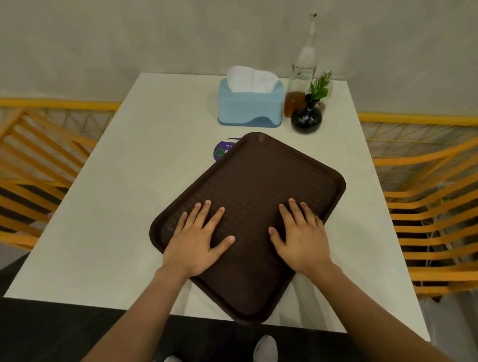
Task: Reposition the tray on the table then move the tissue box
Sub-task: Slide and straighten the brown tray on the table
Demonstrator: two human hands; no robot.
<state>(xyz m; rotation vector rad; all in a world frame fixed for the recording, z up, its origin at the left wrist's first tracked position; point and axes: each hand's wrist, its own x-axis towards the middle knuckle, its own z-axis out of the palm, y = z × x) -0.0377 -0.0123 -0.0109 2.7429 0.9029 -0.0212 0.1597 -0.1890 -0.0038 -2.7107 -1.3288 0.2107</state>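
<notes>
While the tray (251, 203) lies turned diagonally on the table (112, 216), its near corner over the edge, the left hand (197, 243) and right hand (301, 239) press flat on it, fingers spread. It looks stiff, light, textured plastic; better gripped at the rims. The tissue box (249, 106), light blue plastic, stands behind.

Dark brown tray (251, 197) with fine grid texture; pale blue tissue box (249, 106), darker blue base, white tissue; white table (122, 198); glossy black vase (306, 119); orange-slatted chairs (444, 204).
</notes>
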